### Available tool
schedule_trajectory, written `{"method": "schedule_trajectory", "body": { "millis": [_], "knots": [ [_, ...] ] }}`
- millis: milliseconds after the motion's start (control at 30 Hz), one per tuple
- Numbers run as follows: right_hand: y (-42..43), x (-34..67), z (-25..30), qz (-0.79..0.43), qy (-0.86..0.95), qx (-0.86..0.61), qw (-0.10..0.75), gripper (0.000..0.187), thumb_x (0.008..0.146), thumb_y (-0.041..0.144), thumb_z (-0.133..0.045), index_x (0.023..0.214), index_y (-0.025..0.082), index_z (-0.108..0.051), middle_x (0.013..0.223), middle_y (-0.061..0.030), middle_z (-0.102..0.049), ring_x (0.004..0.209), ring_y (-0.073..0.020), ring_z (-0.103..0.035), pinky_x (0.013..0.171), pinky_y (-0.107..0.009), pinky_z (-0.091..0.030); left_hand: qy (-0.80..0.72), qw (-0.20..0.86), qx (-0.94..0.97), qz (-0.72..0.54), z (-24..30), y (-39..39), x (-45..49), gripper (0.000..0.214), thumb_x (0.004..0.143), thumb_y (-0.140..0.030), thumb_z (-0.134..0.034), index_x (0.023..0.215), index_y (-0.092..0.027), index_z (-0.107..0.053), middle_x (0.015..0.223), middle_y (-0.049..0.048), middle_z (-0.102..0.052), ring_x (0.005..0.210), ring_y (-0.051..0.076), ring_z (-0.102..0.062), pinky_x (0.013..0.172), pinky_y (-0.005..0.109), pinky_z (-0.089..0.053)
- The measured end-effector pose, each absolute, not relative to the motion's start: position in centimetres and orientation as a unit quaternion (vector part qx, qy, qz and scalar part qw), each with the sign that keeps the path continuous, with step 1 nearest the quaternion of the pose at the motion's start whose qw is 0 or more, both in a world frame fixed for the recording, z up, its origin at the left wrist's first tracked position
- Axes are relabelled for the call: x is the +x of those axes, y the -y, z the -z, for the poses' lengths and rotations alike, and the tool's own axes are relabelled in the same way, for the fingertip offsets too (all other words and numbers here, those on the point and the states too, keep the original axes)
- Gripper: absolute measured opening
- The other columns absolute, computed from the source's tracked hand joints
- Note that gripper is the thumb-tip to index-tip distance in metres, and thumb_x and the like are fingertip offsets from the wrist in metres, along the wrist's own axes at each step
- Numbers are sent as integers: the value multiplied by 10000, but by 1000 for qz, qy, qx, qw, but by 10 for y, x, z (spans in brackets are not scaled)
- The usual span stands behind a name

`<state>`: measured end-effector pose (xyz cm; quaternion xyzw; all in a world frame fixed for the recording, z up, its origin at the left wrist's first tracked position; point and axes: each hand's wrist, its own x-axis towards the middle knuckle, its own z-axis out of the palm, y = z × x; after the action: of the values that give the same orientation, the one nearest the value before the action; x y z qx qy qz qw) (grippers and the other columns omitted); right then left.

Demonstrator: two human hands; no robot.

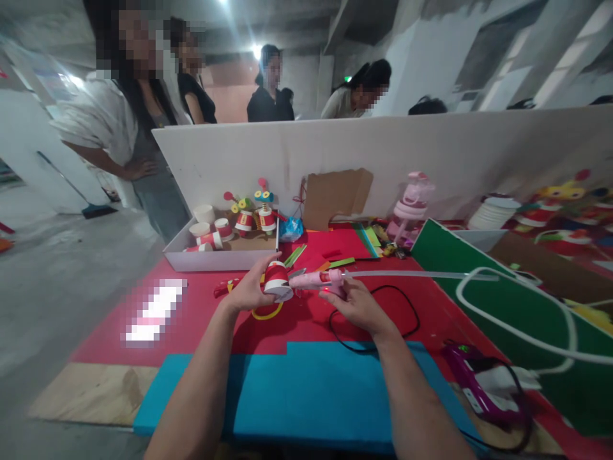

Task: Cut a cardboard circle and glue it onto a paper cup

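My left hand (249, 285) grips a red and white paper cup (278, 279), tilted on its side above the red table top. In my right hand (357, 302) is a pink hot glue gun (317, 280), its nozzle pointing left and reaching the cup's white rim. A small red light glows on the gun, and a long clear glue stick (412, 275) sticks out of its back to the right. Below the cup lies a yellow ring-shaped piece (268, 312). Close to my left hand is a small red and yellow item (225, 287).
A white box (220, 260) at the back left holds paper cups and finished cup figures. Paper strips (294, 255) and brown cardboard (335, 195) lie behind my hands. A black cord (416, 313), purple power strip (479, 383) and green board (502, 338) are at right. People stand beyond the white partition (230, 153).
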<state>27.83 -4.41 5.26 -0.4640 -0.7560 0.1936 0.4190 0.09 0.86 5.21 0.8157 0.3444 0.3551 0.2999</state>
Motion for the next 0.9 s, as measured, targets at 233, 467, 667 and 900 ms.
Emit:
{"method": "schedule_trajectory", "body": {
  "millis": [233,467,667,900],
  "knots": [
    [44,276,-54,-218,770,-426,422,235,843,413,-627,961,233,-721,962,-56,-746,887,-249,-662,860,-363,-492,-348,252,839,-335,-53,-8,2,942,612,-114,-715,1462,-253,-336,1426,97,-444,1322,302,-428,1140,457,-320],
    [43,279,-50,-211,749,-462,426,237,812,439,-653,926,247,-731,944,-60,-749,886,-265,-663,850,-374,-495,-345,249,837,-344,-53,-9,0,942,606,-113,-713,1460,-249,-340,1440,100,-431,1327,305,-420,1143,458,-315],
    [42,279,-49,-195,764,-466,401,249,853,445,-599,956,251,-715,964,-54,-741,909,-262,-660,845,-376,-491,-343,262,830,-354,-52,-11,-1,941,589,-97,-705,1452,-248,-359,1424,98,-448,1301,306,-445,1141,471,-313],
    [41,280,-48,-195,773,-466,383,288,887,463,-558,976,226,-695,968,-67,-733,882,-248,-657,815,-349,-489,-348,252,835,-344,-51,-11,-2,942,598,-103,-698,1458,-248,-342,1417,101,-442,1298,305,-443,1134,464,-320]
  ]
}}
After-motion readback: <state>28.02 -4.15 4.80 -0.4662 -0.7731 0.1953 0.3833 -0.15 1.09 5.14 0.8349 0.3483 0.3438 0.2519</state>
